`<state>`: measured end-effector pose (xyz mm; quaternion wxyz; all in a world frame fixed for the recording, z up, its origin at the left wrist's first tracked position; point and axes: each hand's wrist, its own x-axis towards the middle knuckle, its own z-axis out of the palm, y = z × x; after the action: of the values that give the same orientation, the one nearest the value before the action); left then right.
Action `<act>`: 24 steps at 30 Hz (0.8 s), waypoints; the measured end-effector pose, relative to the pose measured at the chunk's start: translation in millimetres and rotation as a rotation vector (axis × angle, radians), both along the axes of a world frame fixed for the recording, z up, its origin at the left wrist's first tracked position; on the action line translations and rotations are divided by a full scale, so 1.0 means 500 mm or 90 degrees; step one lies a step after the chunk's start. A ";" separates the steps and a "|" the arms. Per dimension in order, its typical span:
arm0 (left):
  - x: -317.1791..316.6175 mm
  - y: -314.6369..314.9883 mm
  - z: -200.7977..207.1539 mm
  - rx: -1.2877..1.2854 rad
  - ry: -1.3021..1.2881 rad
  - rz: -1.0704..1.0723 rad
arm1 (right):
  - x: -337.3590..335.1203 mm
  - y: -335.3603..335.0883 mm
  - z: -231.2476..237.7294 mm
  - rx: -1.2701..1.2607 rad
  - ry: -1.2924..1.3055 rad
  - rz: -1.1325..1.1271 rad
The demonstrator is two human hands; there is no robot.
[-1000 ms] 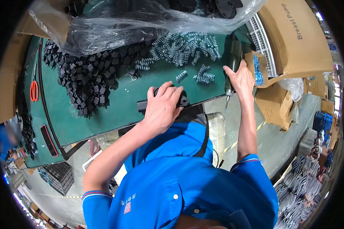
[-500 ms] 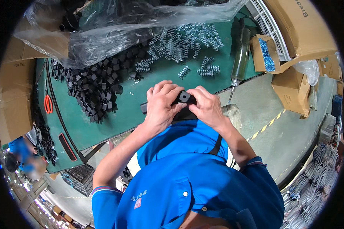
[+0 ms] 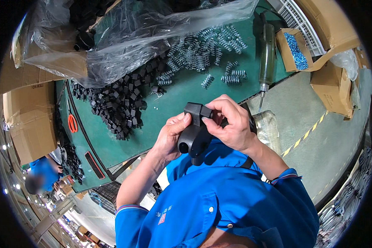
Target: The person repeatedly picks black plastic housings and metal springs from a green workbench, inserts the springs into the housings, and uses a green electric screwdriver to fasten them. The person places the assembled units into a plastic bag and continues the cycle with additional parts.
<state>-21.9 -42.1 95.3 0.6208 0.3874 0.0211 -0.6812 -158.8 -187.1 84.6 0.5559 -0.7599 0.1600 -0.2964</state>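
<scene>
A black plastic part (image 3: pixel 193 138) with a rounded body, a round hole and a block-shaped end is held between my hands, over my lap by the table's front edge. My left hand (image 3: pixel 170 134) is closed around its left side, thumb against the upper block. With thumb and forefinger, my right hand (image 3: pixel 231 124) pinches the block-like piece at its upper right; whether that piece is separate, I cannot tell. Ahead on the green table (image 3: pixel 169 109) lie a heap of small black blocks (image 3: pixel 115 101) and a pile of metal coil springs (image 3: pixel 194 51).
To the right, a powered screwdriver (image 3: pixel 267 58) lies at the table edge beside a carton of blue screws (image 3: pixel 296 51). Clear plastic sheeting (image 3: pixel 124 45) covers the back left. Orange-handled scissors (image 3: pixel 72 123) lie at left. Another person (image 3: pixel 45 171) sits far left.
The black part has been turned, so its rounded body and hole now face up toward me. My left hand has lowered and opened out around its side. The whole view has shifted slightly.
</scene>
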 end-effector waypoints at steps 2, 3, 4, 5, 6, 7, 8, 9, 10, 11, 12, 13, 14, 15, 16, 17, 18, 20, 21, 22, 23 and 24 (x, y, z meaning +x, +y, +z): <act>-0.006 -0.003 0.007 0.016 -0.057 0.001 | -0.003 -0.001 0.005 -0.056 0.004 0.003; -0.009 -0.002 0.009 0.024 -0.085 0.001 | -0.005 -0.002 0.006 -0.085 0.007 0.005; -0.009 0.005 -0.001 0.022 -0.142 -0.003 | -0.011 -0.002 0.007 -0.096 0.024 0.016; -0.009 0.006 0.004 0.024 -0.158 -0.009 | -0.013 -0.004 0.006 -0.115 0.021 0.029; -0.010 0.005 0.011 0.025 -0.175 -0.014 | -0.014 -0.008 0.004 -0.134 0.018 0.042; -0.010 0.005 0.016 0.027 -0.191 -0.019 | -0.014 -0.011 0.002 -0.153 0.015 0.056; -0.003 0.007 0.014 0.044 -0.200 -0.048 | -0.016 -0.013 -0.001 -0.154 0.006 0.069; 0.004 0.008 0.014 0.043 -0.188 -0.066 | -0.017 -0.016 -0.006 -0.155 -0.003 0.082; 0.011 0.008 0.015 0.043 -0.175 -0.084 | -0.016 -0.017 -0.010 -0.156 -0.012 0.095; 0.014 0.007 0.014 0.043 -0.161 -0.099 | -0.015 -0.017 -0.013 -0.117 -0.016 0.093; 0.015 0.004 0.014 0.051 -0.167 -0.100 | -0.013 -0.017 -0.016 -0.079 -0.021 0.089; 0.015 0.000 0.015 0.060 -0.173 -0.102 | -0.012 -0.017 -0.020 -0.040 -0.025 0.086; 0.018 -0.008 0.014 0.066 -0.180 -0.104 | -0.008 -0.019 -0.029 -0.012 -0.023 0.083; 0.024 -0.019 0.012 0.056 -0.321 -0.134 | -0.005 -0.026 -0.039 -0.008 -0.018 0.085; 0.031 -0.032 0.010 0.045 -0.462 -0.163 | -0.002 -0.034 -0.054 -0.013 -0.024 0.090; 0.038 -0.044 0.006 0.034 -0.603 -0.191 | 0.000 -0.042 -0.069 -0.018 -0.029 0.095; 0.044 -0.053 -0.004 0.070 -0.638 -0.221 | 0.003 -0.052 -0.078 -0.063 -0.025 0.096; 0.033 -0.066 -0.015 0.048 -0.954 -0.257 | 0.007 -0.060 -0.114 -0.136 0.023 0.087; 0.026 -0.073 -0.022 0.037 -1.112 -0.272 | 0.008 -0.065 -0.127 -0.197 0.048 0.089; 0.014 -0.073 -0.034 0.025 -1.188 -0.261 | 0.004 -0.066 -0.134 -0.234 0.077 0.082; 0.008 -0.072 -0.041 0.018 -1.241 -0.278 | 0.002 -0.060 -0.136 -0.266 0.107 0.074; 0.006 -0.075 -0.046 0.019 -1.256 -0.279 | 0.001 -0.055 -0.139 -0.298 0.137 0.067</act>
<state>-18.7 -79.5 72.3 0.2176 0.7808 -0.5647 -0.1556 -158.3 -214.6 15.2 0.3596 -0.9022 0.1053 -0.2137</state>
